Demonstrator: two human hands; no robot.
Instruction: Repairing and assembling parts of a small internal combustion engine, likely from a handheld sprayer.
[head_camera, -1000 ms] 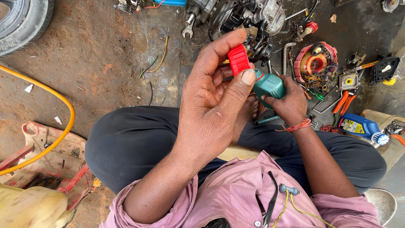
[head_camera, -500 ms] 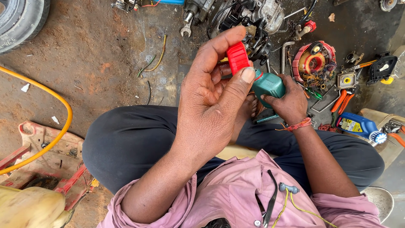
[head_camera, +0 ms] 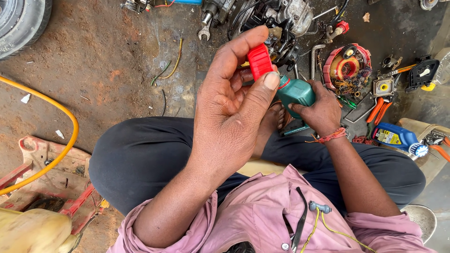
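The dirt floor is reddish brown and oil-stained, and the person sits low on it with dark trousers spread across the middle of the view and a pink shirt at the bottom edge. A tyre fills the top left corner. A yellow hose curves down the left side, crossing a worn red and tan frame that lies flat on the ground. Along the top sits a greasy engine with a spanner just beside it. To the right lies a round red coil part with copper windings, and farther right a blue bottle on its side, next to orange-handled pliers.

The left hand is raised close to the camera in front of the knees, fingers curled. Its thumb and forefinger pinch a red cap, which stands at the fingertips, above and just left of the neck of a green bottle. The cap sits right at the bottle's mouth; whether it is still threaded on or already free, I cannot tell.

The right hand, wearing a red thread band at the wrist, is closed around the lower body of the green bottle, holding it tilted with the neck pointing up and left toward the other hand. The two hands are close, the bottle spanning between them.

A few short wires, yellow and green, lie loose on the floor, well apart from both hands.
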